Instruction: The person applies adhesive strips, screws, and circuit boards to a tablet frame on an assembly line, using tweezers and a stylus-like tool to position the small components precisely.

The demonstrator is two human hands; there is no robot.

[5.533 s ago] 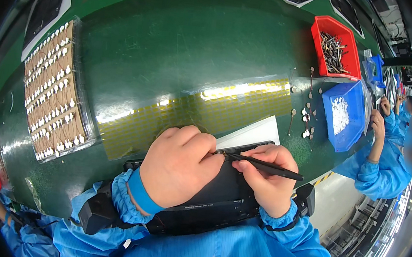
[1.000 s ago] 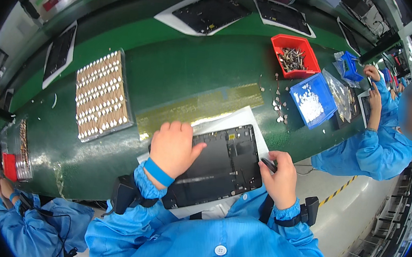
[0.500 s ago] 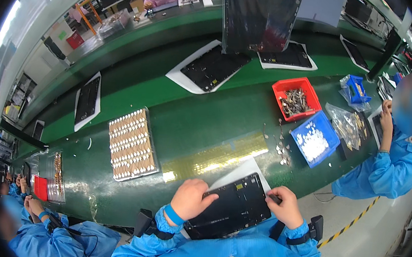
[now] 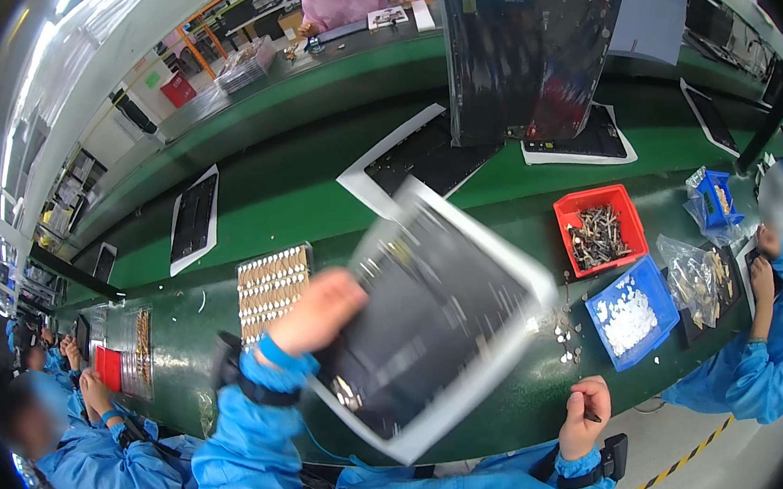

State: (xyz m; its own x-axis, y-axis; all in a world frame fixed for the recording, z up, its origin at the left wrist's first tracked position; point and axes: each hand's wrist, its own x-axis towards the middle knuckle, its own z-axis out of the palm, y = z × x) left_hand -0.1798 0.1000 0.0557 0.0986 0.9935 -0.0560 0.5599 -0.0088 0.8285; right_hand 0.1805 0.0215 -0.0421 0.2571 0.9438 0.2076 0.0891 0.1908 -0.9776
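Note:
My left hand (image 4: 317,313) grips the left edge of a black tablet housing (image 4: 431,324), lifted and tilted above the green bench. A white sheet (image 4: 496,240) lies beneath the housing and sticks out around its edges. Both are smeared by motion, and the fingers under them are hidden. To the right, apart from the housing, my right hand (image 4: 584,419) is curled closed around a small dark stick-like tool (image 4: 593,417), of which only the end shows. The gold bubbled strip seen on the bench earlier is covered by the raised housing.
Right of the housing stand a red bin (image 4: 637,254) of metal parts and a blue bin (image 4: 663,313) of white pieces. A tray of small parts (image 4: 273,280) sits left. Beyond, more housings (image 4: 194,221) lie on sheets; a bagged black panel (image 4: 522,59) hangs above. Co-workers flank me.
My left hand has raised the housing and its sheet off the near bench edge, up and forward. My right hand has come away from the housing's right edge, moving right and down.

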